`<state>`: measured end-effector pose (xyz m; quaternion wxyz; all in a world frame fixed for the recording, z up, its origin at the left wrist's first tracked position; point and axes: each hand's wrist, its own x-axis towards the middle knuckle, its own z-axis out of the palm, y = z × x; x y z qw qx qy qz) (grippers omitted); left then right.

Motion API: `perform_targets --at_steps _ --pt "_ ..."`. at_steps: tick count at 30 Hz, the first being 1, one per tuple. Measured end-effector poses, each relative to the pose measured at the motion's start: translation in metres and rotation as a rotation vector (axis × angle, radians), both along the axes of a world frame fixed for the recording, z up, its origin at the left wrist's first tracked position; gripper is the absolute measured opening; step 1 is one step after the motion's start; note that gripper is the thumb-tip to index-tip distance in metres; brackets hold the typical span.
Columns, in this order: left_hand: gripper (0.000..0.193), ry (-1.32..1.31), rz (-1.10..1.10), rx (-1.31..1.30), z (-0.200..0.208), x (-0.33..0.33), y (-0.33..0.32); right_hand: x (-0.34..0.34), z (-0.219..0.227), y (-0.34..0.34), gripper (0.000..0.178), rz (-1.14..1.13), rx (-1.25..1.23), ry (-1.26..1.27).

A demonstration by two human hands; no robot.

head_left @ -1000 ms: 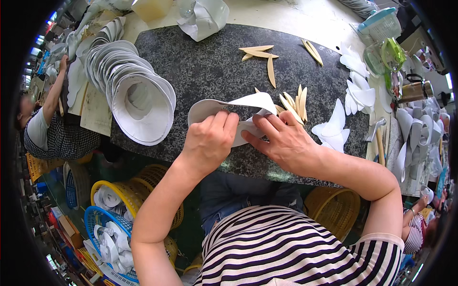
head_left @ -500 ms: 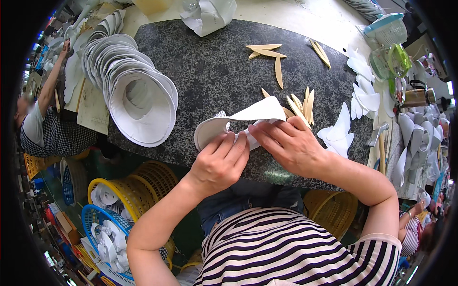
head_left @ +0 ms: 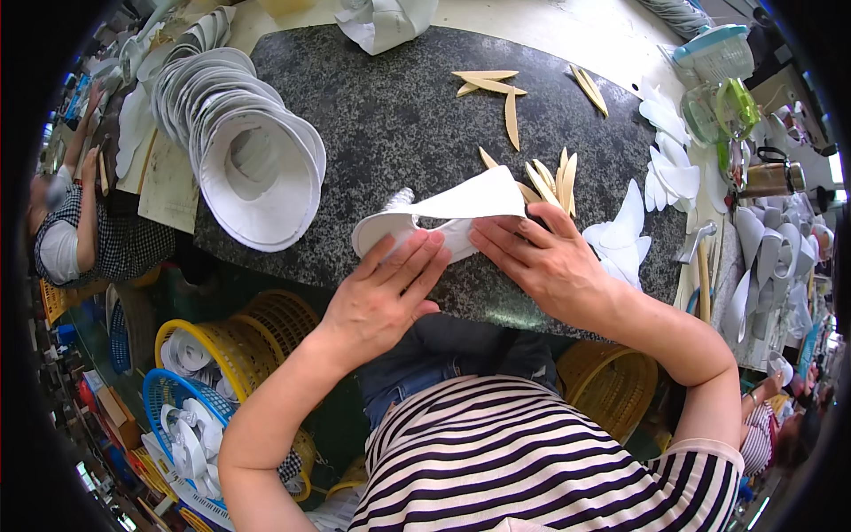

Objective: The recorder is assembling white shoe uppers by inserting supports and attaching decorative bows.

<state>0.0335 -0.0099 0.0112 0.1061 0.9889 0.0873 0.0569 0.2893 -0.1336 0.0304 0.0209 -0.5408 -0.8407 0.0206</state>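
Our left hand [head_left: 383, 297] and right hand [head_left: 542, 259] press flat, fingers spread, on a white curved paper piece [head_left: 448, 217] at the near edge of the desk [head_left: 390, 115]. Its underside is hidden from us. Below, the yellow basket [head_left: 226, 341] and blue basket [head_left: 191, 417] hold white rolled pieces.
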Motion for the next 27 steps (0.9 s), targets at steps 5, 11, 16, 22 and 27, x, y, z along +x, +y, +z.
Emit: perform_targets --at_steps 5,11,16,22,27 --pt "0.067 -0.148 0.003 -0.229 -0.002 -0.01 0.009 0.0 0.006 0.007 0.057 0.034 0.052 -0.056" --pt "0.048 -0.336 0.209 -0.177 0.0 -0.018 0.004 -0.003 -0.003 0.012 0.046 0.04 0.128 0.067" --pt "0.029 -0.358 0.237 -0.001 -0.007 0.009 0.002 -0.004 -0.001 0.01 0.049 0.033 0.072 0.063" --pt "0.023 -0.286 -0.017 0.252 0.0 0.016 0.016 -0.003 -0.003 0.0 0.044 0.021 0.155 0.042" --pt "0.02 -0.138 -0.059 0.203 0.001 0.022 0.027 -0.002 -0.001 -0.003 0.045 -0.003 0.111 0.061"
